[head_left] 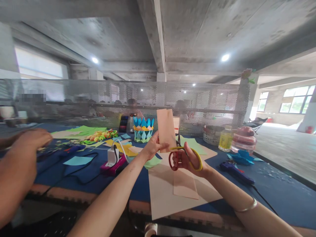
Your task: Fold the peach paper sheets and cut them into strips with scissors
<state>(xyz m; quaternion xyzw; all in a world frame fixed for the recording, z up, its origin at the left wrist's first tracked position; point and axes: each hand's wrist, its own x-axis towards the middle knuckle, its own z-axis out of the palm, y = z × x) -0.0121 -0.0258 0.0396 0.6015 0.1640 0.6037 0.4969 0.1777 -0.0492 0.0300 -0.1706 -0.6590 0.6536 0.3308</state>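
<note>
Left hand [152, 147] pinched shut on lower edge of paper strip [166, 129]. Strip held upright above bench [276, 191], edge presented to blades. Right hand [189, 160] closed through scissors [180, 148] loops, blades at strip base. Larger sheet [163, 194] lies flat beneath.

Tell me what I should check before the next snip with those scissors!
1. Paper strip pinched firmly in the left hand: ok, held upright above the table.
2. Right hand fingers through the loops of the scissors: ok.
3. Left fingers away from the blades: cannot tell, the blades sit close beside the strip's lower edge.
4. Blades open around the paper: cannot tell, too small to see.
5. Co-worker's hand out of the way: ok, far off to the left.
6. Glue gun away from both hands: ok, lying on the mat to the right.
</note>
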